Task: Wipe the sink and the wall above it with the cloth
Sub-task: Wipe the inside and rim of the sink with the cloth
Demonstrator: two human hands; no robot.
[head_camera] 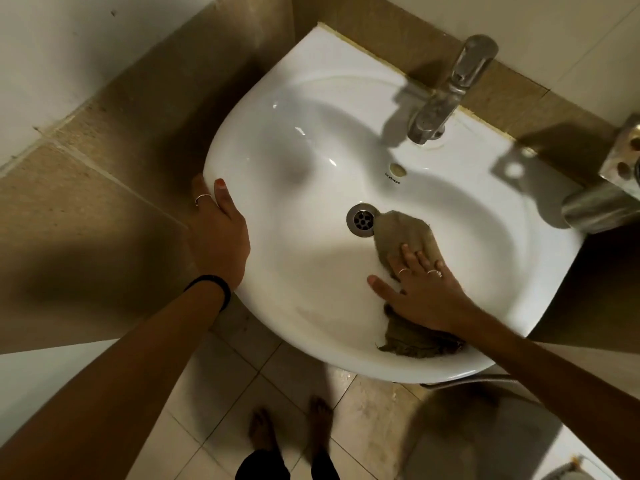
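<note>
A person cleans a white wall-hung sink [346,109] in a tiled bathroom corner, seen from above. At far left, tan tiles [86,209] run along the wall [41,74], white above them. The left hand [218,230], ringed and with a dark band at the wrist, grips the basin's left rim, thumb on top and fingers curled under the edge, apparently for support. In the middle of the bowl sits the metal drain [362,220]. Just right of it, the brownish cloth [405,233] lies inside the bowl, one end touching the drain's edge and the other trailing toward the front rim. The right hand [422,289] lies flat on the cloth, fingers spread and straight, pressing it against the porcelain rather than clutching it. Behind, a chrome tap [450,88] stands on the back ledge, and a metal fixture [609,188] juts in at far right. Bare feet show on the floor below. The bowl-wiping step appears to be under way; the wall above seems yet to be done. The next move likely calls for sweeping the cloth round the bowl's sides and rim, keeping pressure even, then lifting it past the tap to the tiles behind.
</note>
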